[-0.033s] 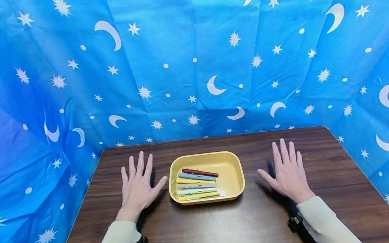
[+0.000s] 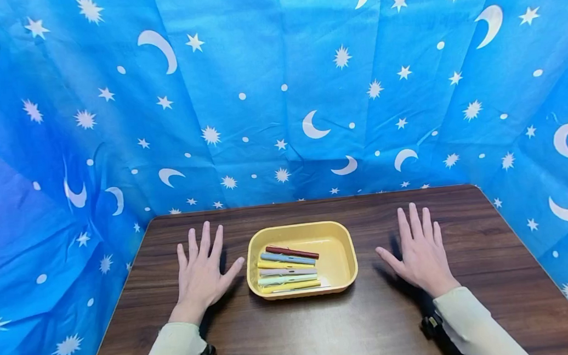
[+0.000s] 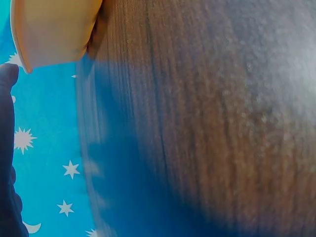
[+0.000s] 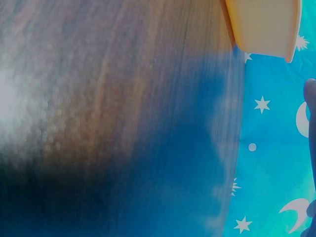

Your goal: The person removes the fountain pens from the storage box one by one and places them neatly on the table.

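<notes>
Between my hands stands a yellow plastic tray (image 2: 336,251), holding several pens side by side in its left part. Farthest back lies a dark red pen (image 2: 292,252), then a blue pen (image 2: 287,259), more pens in yellow and grey, a pale green pen (image 2: 287,279) and a yellow pen (image 2: 291,287) at the front. My left hand (image 2: 200,279), fingers spread and palm down, is left of the tray, its thumb close to the rim. To the right, my right hand (image 2: 422,258) is spread likewise, farther from the tray. Neither hand holds anything.
The dark wood-grain table (image 2: 319,334) carries the tray. A blue cloth (image 2: 259,107) with white moons and stars hangs behind and at both sides. Black wrist straps show under both pale sleeves (image 2: 172,350).
</notes>
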A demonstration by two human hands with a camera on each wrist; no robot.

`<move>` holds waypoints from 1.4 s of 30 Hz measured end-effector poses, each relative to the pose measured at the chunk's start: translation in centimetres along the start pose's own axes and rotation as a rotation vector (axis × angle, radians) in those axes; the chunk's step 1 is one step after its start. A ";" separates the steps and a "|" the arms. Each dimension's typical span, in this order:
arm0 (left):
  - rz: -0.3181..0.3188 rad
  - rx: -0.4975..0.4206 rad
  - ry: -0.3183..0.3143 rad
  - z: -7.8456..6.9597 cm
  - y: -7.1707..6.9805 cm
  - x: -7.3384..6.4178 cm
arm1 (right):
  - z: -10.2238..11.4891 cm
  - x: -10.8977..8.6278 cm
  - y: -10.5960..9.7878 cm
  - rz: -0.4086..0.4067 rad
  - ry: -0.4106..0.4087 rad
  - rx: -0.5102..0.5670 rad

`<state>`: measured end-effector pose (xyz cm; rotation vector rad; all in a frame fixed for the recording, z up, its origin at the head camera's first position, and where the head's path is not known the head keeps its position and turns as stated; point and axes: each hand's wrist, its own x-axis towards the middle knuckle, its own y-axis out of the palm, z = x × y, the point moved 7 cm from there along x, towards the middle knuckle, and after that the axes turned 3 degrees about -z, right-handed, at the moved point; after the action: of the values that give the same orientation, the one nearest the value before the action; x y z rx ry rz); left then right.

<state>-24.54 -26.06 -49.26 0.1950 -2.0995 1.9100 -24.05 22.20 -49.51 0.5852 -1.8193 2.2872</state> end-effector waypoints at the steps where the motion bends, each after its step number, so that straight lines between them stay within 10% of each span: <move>1: 0.002 -0.007 0.001 0.0 0.0 0.0 | 0.0 0.0 0.0 0.005 0.001 0.001; 9: 0.011 -0.093 0.009 -0.3 -0.5 -0.2 | 0.0 -0.2 -0.5 -0.002 0.000 0.056; 17: 0.117 -0.510 -0.013 -1.5 -1.7 0.9 | 0.7 0.6 -2.3 -0.044 -0.024 0.206; 30: 0.374 -1.060 0.012 -4.0 1.2 0.1 | 4.7 3.6 -4.1 0.147 -0.024 0.503; 42: 0.354 -1.270 0.042 -4.1 3.0 0.0 | 9.6 5.9 -5.4 0.201 -0.152 0.575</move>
<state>-24.86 -21.71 -51.79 -0.5035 -2.9537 0.3624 -25.55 13.61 -40.51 0.6910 -1.3018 2.9994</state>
